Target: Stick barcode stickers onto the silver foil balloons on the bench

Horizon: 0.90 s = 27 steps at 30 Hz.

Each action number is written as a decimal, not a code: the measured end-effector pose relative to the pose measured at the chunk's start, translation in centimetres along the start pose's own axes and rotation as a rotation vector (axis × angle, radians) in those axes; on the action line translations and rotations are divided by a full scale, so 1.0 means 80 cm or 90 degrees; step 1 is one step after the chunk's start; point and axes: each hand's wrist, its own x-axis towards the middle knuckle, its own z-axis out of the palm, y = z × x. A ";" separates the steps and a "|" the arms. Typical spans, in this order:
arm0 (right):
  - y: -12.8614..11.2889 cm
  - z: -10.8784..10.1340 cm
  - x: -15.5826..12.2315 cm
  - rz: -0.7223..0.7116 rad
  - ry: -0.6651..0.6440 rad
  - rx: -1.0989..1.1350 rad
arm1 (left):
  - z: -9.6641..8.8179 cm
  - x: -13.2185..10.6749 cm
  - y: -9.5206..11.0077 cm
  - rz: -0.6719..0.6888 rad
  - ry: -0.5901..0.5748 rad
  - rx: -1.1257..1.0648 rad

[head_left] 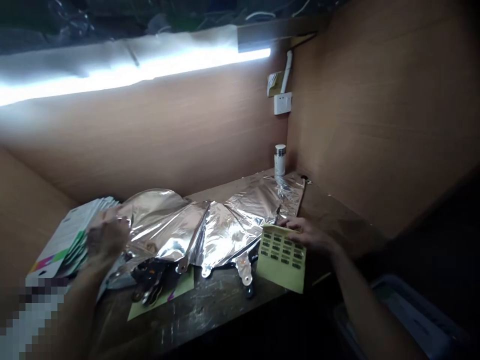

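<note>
My right hand [303,233] is closed on the top edge of a yellow-green sheet of labels [283,277], printed with rows of small dark marks. The sheet hangs tilted over the table's front edge. At the left, my left hand [108,235] is smeared by motion, so its finger positions are unclear. It is beside a crumpled, shiny silver foil sheet [221,230] and a stack of white printed packets [62,237]. Along the foil's front edge are small tabs with holes [244,270]. Dark and shiny flat pieces [150,280] lie in front of the foil, partly over another yellow-green sheet [183,285].
A white bottle with a metallic lid [279,161] stands in the back corner, below a wall socket [282,103]. Brown panels [375,125] enclose the table. A bright tube light [168,70] hangs overhead. A plastic bin [423,315] sits low at the right.
</note>
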 end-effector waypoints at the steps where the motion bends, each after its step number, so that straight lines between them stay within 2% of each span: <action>1: -0.013 0.007 -0.011 0.032 -0.006 0.082 | -0.002 -0.028 0.037 0.015 0.015 -0.080; 2: -0.026 0.017 -0.020 0.060 -0.026 0.148 | -0.004 -0.058 0.076 0.023 -0.052 -0.211; 5: -0.063 0.059 -0.026 0.091 -0.148 0.224 | -0.007 -0.151 0.179 0.032 -0.457 -0.638; 6: -0.073 0.074 -0.023 0.091 -0.187 0.229 | -0.006 -0.175 0.201 0.008 -0.570 -0.758; 7: -0.081 0.088 -0.019 0.087 -0.204 0.229 | -0.003 -0.196 0.215 -0.031 -0.638 -0.847; 8: -0.087 0.101 -0.016 0.077 -0.194 0.222 | 0.000 -0.211 0.222 -0.075 -0.660 -0.902; 9: -0.091 0.112 -0.013 0.060 -0.164 0.209 | 0.002 -0.221 0.223 -0.117 -0.641 -0.924; 11: -0.095 0.130 -0.014 0.015 -0.090 0.181 | 0.006 -0.231 0.214 -0.175 -0.531 -0.890; 13: -0.095 0.146 -0.020 -0.016 -0.052 0.184 | 0.006 -0.236 0.200 -0.196 -0.428 -0.824; 16: -0.093 0.169 -0.030 -0.024 -0.025 0.215 | 0.001 -0.243 0.188 -0.221 -0.360 -0.765; 18: -0.092 0.183 -0.034 -0.009 -0.004 0.233 | 0.000 -0.249 0.184 -0.243 -0.369 -0.774; 21: -0.090 0.197 -0.034 0.025 -0.002 0.248 | 0.004 -0.255 0.177 -0.269 -0.430 -0.810; 27: -0.088 0.198 -0.037 0.038 -0.028 0.132 | 0.015 -0.249 0.157 -0.166 -0.458 -0.725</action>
